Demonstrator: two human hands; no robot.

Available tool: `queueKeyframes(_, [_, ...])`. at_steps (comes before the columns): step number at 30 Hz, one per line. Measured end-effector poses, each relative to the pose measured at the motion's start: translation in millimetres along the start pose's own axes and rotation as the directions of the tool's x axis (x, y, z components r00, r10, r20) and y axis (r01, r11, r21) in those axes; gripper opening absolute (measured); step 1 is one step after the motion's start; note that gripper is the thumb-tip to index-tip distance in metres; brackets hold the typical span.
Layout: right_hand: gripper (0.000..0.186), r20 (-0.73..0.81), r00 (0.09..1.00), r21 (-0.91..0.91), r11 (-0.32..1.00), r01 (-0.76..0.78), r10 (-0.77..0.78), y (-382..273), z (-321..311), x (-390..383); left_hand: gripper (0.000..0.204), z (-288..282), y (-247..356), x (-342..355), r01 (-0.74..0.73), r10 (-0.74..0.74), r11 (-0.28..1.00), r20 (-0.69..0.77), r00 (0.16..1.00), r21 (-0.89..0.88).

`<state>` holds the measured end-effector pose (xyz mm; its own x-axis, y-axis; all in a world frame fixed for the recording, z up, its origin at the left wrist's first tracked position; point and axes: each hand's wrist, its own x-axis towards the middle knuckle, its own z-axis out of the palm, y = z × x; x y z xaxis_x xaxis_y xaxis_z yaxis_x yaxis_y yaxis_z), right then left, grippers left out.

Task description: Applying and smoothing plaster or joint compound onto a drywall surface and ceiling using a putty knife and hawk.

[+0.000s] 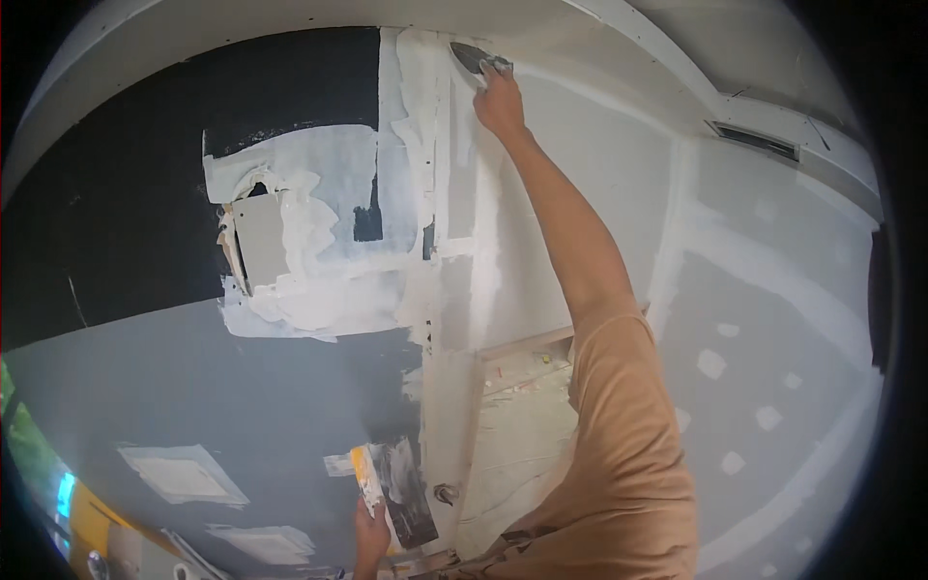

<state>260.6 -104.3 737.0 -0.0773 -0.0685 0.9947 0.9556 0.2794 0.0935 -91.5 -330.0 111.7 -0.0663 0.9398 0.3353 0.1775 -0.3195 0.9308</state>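
Note:
High up, my right hand [498,104] is closed around a putty knife [469,60]. The dark blade lies against the top of the wall, just under the ceiling, by a white strip of joint compound [414,87]. Low down, my left hand [371,534] grips a wide taping knife [406,493] with an orange-yellow back smeared with white compound. Its broad grey blade carries streaks of compound. White compound [300,304] also surrounds a grey patch piece [262,237] set in the wall, with a ragged dark gap along its left side.
Black [126,193] and grey [193,377] painted wall spreads to the left. A door [522,435] with a knob [446,494] stands low in the middle, partly behind my right arm. Plasterboard [773,358] with filled spots lies to the right, beneath a ceiling vent [754,139].

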Motion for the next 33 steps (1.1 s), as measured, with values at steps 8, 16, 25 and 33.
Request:
queueKeyframes(8, [0.062,-0.072,0.991,-0.014,0.994,-0.113,0.111,-4,51,24,0.032,4,-16,-10,0.056,-0.058,0.998,-0.091,0.994,-0.021])
queueKeyframes(16, [0.074,0.068,0.998,-0.121,0.993,-0.007,0.016,-5,35,-41,0.039,19,-22,4,0.003,-0.004,1.0,-0.096,0.995,-0.017])
queueKeyframes(25, [0.05,0.642,0.676,0.493,0.87,-0.003,-0.362,-121,-126,-310,0.049,28,42,78,0.364,-0.304,0.494,0.235,0.923,-0.79])
queueKeyframes(33, [0.074,0.871,0.286,0.448,0.885,-0.129,-0.399,-146,-213,-440,0.061,4,50,81,0.357,-0.203,0.505,0.294,0.934,-0.786])
